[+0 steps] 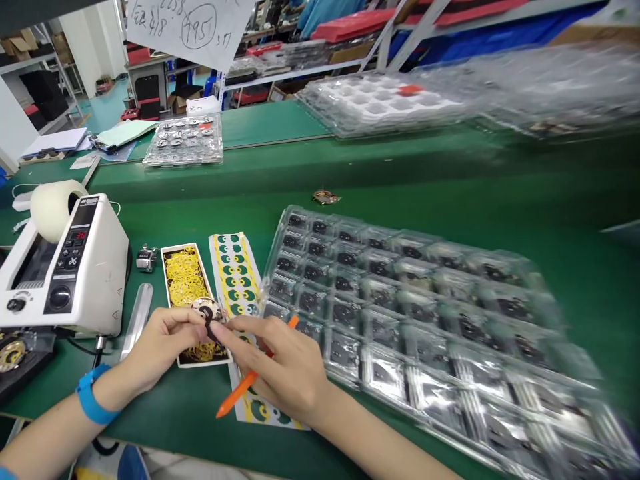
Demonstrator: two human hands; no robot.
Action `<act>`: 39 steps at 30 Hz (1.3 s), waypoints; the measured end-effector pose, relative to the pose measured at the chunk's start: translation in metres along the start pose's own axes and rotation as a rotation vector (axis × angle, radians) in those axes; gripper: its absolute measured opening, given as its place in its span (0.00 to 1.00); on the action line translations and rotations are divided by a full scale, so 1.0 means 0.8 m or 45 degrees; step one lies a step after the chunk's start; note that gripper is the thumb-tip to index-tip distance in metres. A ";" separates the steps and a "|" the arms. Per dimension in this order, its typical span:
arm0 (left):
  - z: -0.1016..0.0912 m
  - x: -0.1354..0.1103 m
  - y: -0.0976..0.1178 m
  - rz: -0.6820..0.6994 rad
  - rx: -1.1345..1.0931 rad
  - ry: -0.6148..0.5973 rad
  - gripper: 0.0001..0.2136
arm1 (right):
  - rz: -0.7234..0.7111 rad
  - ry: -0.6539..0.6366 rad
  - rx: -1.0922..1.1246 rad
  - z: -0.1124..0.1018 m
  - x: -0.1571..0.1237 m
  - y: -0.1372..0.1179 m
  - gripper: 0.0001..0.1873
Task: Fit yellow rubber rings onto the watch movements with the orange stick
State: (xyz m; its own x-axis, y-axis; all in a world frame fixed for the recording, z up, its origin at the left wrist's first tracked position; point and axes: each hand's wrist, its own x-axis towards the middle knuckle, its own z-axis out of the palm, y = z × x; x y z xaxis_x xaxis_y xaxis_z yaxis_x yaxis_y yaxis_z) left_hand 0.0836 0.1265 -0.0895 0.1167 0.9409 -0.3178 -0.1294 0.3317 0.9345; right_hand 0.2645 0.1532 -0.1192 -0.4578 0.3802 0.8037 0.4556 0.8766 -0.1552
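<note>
My left hand, with a blue wristband, pinches a small round metal part over a black tray of yellow rings. My right hand is closed on an orange pen-like tool and its fingertips touch the same round part. Beneath my right hand lies a strip of green and white stickers. A clear blister tray with several dark parts in its pockets sits just right of my hands.
A white tape dispenser machine stands at the left, with a small metal tally counter beside it. One loose round part lies on the green bench. More clear trays sit farther back, with papers at far left.
</note>
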 end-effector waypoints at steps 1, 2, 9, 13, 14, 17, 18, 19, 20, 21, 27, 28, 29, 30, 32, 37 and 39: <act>0.000 0.001 0.000 0.006 0.028 0.037 0.12 | 0.009 0.015 -0.008 -0.001 0.000 0.001 0.22; -0.001 0.001 0.000 0.012 0.058 0.068 0.11 | 0.012 0.026 -0.026 -0.003 -0.001 0.002 0.21; 0.000 0.001 0.002 0.065 0.126 0.025 0.08 | -0.167 -0.007 -0.062 -0.006 -0.006 0.007 0.16; 0.002 0.000 0.001 0.080 0.037 -0.039 0.05 | 0.072 0.021 0.150 -0.005 -0.002 0.003 0.15; 0.002 0.000 0.001 0.093 -0.008 -0.064 0.06 | 0.192 0.039 0.250 -0.006 0.000 0.002 0.14; 0.005 -0.002 -0.003 0.148 -0.096 -0.135 0.14 | 0.556 0.035 0.561 -0.007 0.009 -0.001 0.11; 0.006 -0.003 -0.004 0.167 -0.099 -0.138 0.17 | 0.661 0.018 0.642 -0.007 0.011 -0.001 0.09; 0.007 -0.005 -0.005 0.181 -0.090 -0.128 0.19 | 0.760 -0.007 0.709 -0.006 0.012 0.000 0.07; 0.008 -0.006 -0.007 0.190 -0.070 -0.114 0.21 | 0.847 -0.036 0.767 -0.006 0.013 0.001 0.07; 0.009 -0.007 -0.008 0.193 -0.044 -0.101 0.22 | 0.922 -0.062 0.817 -0.005 0.014 0.002 0.07; 0.010 -0.009 -0.013 0.187 0.098 -0.097 0.20 | 1.098 -0.170 0.948 -0.004 0.014 0.007 0.08; 0.009 -0.009 -0.014 0.178 0.117 -0.100 0.20 | 1.105 -0.164 0.953 -0.004 0.015 0.006 0.07; 0.009 -0.009 -0.015 0.170 0.130 -0.104 0.20 | 1.111 -0.159 0.957 -0.003 0.015 0.006 0.07; 0.008 -0.009 -0.016 0.161 0.138 -0.112 0.20 | 1.115 -0.154 0.960 -0.003 0.015 0.005 0.07; 0.008 -0.009 -0.017 0.146 0.140 -0.126 0.20 | 1.117 -0.149 0.968 -0.003 0.015 0.004 0.07; 0.012 -0.009 -0.014 0.127 0.113 -0.101 0.20 | 1.122 -0.136 0.944 0.000 0.015 0.004 0.07; 0.014 -0.009 -0.012 0.127 0.098 -0.091 0.20 | 1.108 -0.118 0.916 0.001 0.014 0.002 0.07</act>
State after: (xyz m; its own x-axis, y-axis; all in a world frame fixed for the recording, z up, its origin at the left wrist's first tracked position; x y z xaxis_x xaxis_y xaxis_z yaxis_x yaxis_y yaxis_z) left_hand 0.0951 0.1158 -0.0945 0.1770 0.9609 -0.2128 -0.0685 0.2277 0.9713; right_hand 0.2592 0.1596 -0.1108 -0.2678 0.9379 0.2203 0.1156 0.2583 -0.9591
